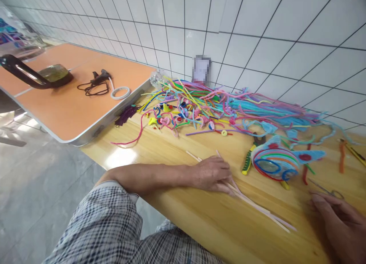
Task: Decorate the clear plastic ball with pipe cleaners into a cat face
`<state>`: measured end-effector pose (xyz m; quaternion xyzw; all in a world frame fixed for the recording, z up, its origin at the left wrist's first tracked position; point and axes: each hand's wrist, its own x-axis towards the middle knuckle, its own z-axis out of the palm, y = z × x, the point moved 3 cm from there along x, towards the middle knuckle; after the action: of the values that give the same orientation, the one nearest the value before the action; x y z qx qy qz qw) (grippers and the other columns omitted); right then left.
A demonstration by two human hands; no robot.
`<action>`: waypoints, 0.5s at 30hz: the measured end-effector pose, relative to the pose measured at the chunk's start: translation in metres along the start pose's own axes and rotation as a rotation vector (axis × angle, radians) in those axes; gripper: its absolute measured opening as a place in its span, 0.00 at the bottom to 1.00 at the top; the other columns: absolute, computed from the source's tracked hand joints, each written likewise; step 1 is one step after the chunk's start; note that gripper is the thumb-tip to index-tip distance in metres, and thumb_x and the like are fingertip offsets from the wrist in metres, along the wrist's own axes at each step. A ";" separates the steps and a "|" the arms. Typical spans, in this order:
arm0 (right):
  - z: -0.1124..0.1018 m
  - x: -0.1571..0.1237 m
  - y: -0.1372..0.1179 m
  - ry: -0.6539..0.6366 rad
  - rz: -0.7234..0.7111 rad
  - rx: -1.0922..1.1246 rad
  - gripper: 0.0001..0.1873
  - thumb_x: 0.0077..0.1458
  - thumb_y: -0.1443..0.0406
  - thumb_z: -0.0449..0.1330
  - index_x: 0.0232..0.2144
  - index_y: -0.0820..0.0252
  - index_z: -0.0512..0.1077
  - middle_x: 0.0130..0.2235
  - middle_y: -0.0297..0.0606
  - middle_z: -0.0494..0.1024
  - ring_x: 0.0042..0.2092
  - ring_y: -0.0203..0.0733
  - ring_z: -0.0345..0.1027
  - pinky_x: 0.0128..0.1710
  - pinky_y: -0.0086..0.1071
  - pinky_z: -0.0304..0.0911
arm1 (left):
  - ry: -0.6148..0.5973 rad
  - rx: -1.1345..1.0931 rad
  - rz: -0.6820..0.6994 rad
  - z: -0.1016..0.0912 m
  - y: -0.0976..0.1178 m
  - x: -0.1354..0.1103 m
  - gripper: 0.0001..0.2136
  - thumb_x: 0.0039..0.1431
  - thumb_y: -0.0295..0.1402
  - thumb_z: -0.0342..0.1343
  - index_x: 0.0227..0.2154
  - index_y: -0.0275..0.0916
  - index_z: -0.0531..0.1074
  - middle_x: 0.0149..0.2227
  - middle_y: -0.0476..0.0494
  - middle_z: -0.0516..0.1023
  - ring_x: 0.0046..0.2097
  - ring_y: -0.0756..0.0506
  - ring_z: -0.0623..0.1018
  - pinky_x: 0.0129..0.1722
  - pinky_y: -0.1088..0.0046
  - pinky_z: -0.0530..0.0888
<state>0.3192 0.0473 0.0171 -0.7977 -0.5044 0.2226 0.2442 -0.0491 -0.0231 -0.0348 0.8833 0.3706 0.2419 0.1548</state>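
My left hand (211, 174) rests low over the wooden table, its fingers closed round a few pale pink pipe cleaners (254, 204). Their ends stick out on both sides of the hand. At the lower right, my right hand (339, 222) is slightly blurred, thumb and forefinger pressed close together; whether anything is between them I cannot make out. Just above it lie small scissors (328, 190). Between the hands and farther back sits a fish-like craft piece (274, 159) in light blue with coloured stripes. Beside it are pliers (251, 155) with green and yellow grips.
A heap of coloured pipe cleaners (200, 100) runs along the tiled wall (160, 39). A phone-like object (201, 68) leans there. On the orange table (57, 115) at left are a roll of white tape (120, 93), a black cord (95, 86) and a dark-handled object (31, 75).
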 end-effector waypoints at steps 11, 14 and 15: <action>0.000 -0.012 -0.023 -0.024 0.041 0.141 0.27 0.21 0.39 0.64 0.25 0.44 0.80 0.30 0.41 0.88 0.50 0.74 0.85 0.65 0.59 0.76 | 0.415 0.238 -0.409 -0.149 -0.054 -0.008 0.19 0.87 0.39 0.52 0.40 0.39 0.83 0.41 0.37 0.89 0.44 0.41 0.86 0.47 0.66 0.78; 0.004 -0.011 -0.017 -0.040 0.023 0.153 0.28 0.23 0.39 0.66 0.27 0.45 0.82 0.31 0.41 0.89 0.48 0.72 0.86 0.61 0.58 0.77 | 0.286 0.518 -0.791 -0.206 -0.124 -0.026 0.19 0.84 0.35 0.49 0.42 0.36 0.85 0.48 0.30 0.91 0.51 0.36 0.87 0.55 0.61 0.80; 0.005 -0.010 -0.014 -0.048 0.016 0.153 0.29 0.23 0.39 0.66 0.27 0.45 0.82 0.31 0.41 0.89 0.47 0.72 0.86 0.60 0.58 0.77 | 0.219 0.587 -0.903 -0.221 -0.146 -0.034 0.20 0.83 0.34 0.47 0.46 0.34 0.86 0.50 0.28 0.91 0.54 0.34 0.88 0.58 0.59 0.81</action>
<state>0.3022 0.0441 0.0227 -0.7754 -0.4851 0.2812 0.2903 -0.2746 0.0722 0.0731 0.6122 0.7787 0.1283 -0.0491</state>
